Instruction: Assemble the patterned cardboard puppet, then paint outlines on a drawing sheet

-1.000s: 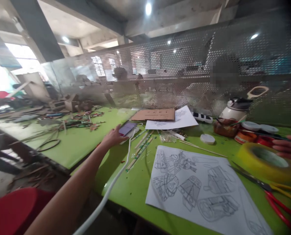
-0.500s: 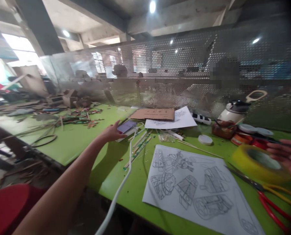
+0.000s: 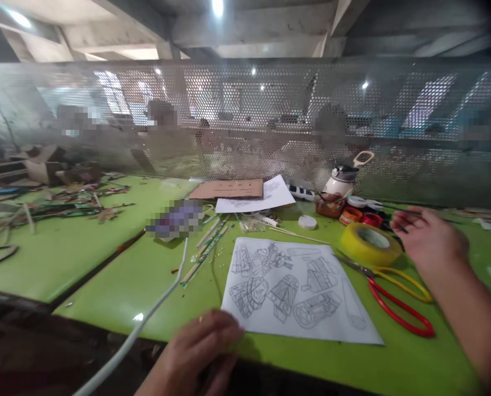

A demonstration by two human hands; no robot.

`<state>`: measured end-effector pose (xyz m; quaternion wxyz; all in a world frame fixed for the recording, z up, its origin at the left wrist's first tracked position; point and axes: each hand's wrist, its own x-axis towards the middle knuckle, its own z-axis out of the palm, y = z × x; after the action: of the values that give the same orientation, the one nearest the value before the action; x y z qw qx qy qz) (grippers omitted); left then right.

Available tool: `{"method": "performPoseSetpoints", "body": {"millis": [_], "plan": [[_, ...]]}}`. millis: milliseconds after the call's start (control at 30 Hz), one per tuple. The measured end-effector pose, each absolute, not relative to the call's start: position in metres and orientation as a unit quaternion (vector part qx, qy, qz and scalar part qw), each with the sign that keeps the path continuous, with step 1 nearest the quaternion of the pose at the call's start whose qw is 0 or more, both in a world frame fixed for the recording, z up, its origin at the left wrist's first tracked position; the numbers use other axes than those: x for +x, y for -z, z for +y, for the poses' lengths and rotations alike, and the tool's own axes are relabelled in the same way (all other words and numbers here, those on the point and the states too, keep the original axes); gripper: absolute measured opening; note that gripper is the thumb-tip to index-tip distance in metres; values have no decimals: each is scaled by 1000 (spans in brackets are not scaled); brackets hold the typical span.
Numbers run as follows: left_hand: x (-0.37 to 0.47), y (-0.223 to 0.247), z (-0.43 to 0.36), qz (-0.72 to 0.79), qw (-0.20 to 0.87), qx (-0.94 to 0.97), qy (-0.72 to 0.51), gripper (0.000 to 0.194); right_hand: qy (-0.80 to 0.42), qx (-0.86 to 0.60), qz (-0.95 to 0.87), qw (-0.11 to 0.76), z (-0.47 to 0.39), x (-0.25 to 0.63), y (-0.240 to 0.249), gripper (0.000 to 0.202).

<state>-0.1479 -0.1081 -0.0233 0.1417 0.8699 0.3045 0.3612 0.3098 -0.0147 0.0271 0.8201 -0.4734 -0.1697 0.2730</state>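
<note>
Green bench (image 3: 105,275) before us; our left hand (image 3: 196,352) rests loosely open by the drawing sheet (image 3: 294,291); right hand (image 3: 429,239), fingers spread, empty, nears the tape roll (image 3: 369,245); best we steady that sheet's corner.

Left hand (image 3: 199,352) low and curled; right hand (image 3: 429,239) outstretched, open.

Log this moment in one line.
left hand: table edge, near drawing sheet | right hand: open, beside tape roll | scissors: untouched

Both forearms are seen bare; no sleeve, glove or ring is worn on the left hand (image 3: 196,357) or right hand (image 3: 429,239).
</note>
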Motion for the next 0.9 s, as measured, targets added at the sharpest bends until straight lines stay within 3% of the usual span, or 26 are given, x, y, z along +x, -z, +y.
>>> {"method": "performPoseSetpoints", "body": {"millis": [100,367,567,667,800,900], "plan": [[-119,4,-54,304,208,860,-353,23,-300,-471,-154,815,-8,304,-22,19],[-71,-8,107,429,230,846,-219,24,-306,-463,-191,809,7,288,-14,21],[-84,-7,104,398,290,809,-323,28,-345,-449,-171,806,9,303,1,29],[-111,-19,88,403,267,792,-374,29,-360,-437,-154,809,0,318,3,32],[-141,-36,87,377,265,695,-552,35,-357,-416,-174,818,-7,320,-5,31],[-138,-26,91,418,283,670,-544,31,-364,-420,-202,807,-7,303,-8,34]]}}
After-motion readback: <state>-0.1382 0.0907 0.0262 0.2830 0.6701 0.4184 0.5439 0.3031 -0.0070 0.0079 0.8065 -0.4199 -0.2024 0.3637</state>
